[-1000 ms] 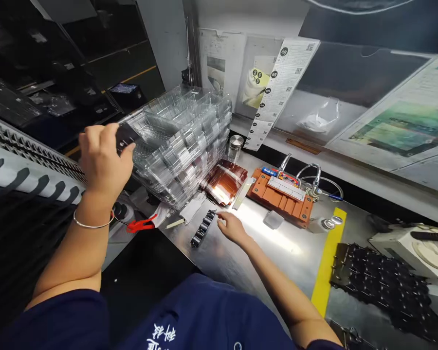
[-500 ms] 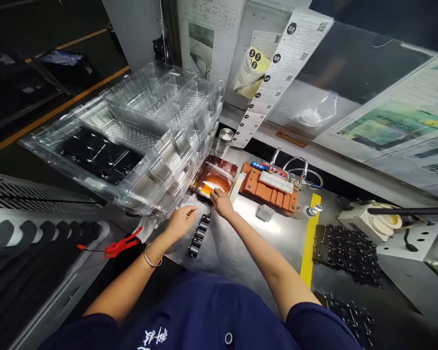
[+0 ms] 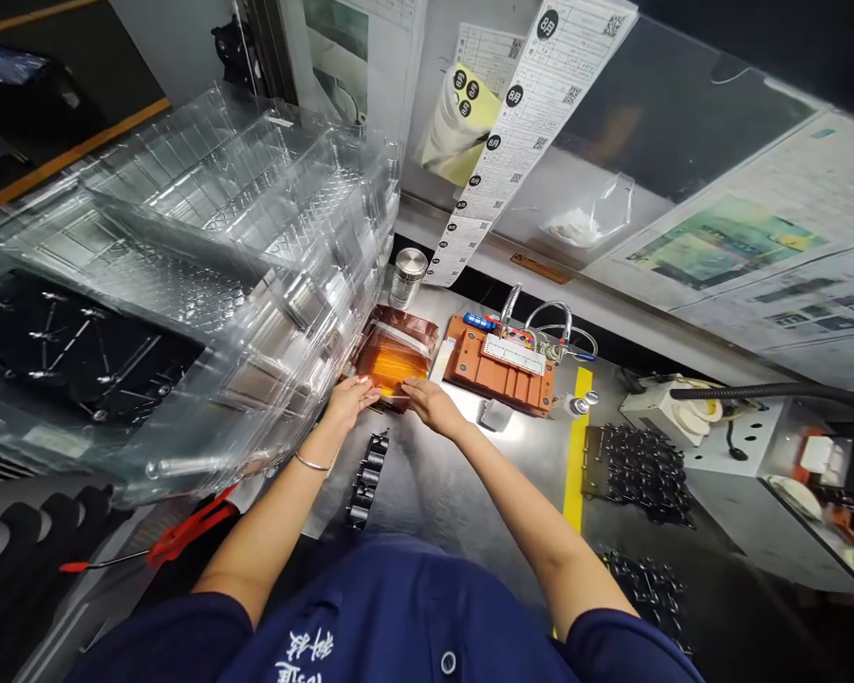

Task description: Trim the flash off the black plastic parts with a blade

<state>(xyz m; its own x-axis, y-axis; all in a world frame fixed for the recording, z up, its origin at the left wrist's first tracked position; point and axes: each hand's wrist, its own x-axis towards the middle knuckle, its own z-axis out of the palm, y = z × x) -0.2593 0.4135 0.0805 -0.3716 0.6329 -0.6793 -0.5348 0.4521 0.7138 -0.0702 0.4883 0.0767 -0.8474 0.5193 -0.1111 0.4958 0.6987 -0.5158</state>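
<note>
My left hand [image 3: 348,400] and my right hand [image 3: 433,405] reach together to the near edge of a stack of amber film sheets [image 3: 395,360], which lies on the steel bench [image 3: 427,484]. Fingertips of both hands touch that edge, and whether they grip it cannot be told. A short black link-like part [image 3: 367,479] lies on the bench just below my hands. A tall stack of clear plastic trays [image 3: 277,204] rises left of my left hand, with a black perforated part [image 3: 78,351] inside a tray.
A steel canister [image 3: 408,277] stands behind the film. To the right are an orange fixture [image 3: 502,365] with tubing and a yellow tape line [image 3: 576,446]. Black mesh parts [image 3: 637,470] lie farther right. A red-handled tool [image 3: 185,529] lies lower left.
My left hand has left the clear tray stack and come down to the amber film beside my right hand. The view has turned, so the trays appear larger and farther left.
</note>
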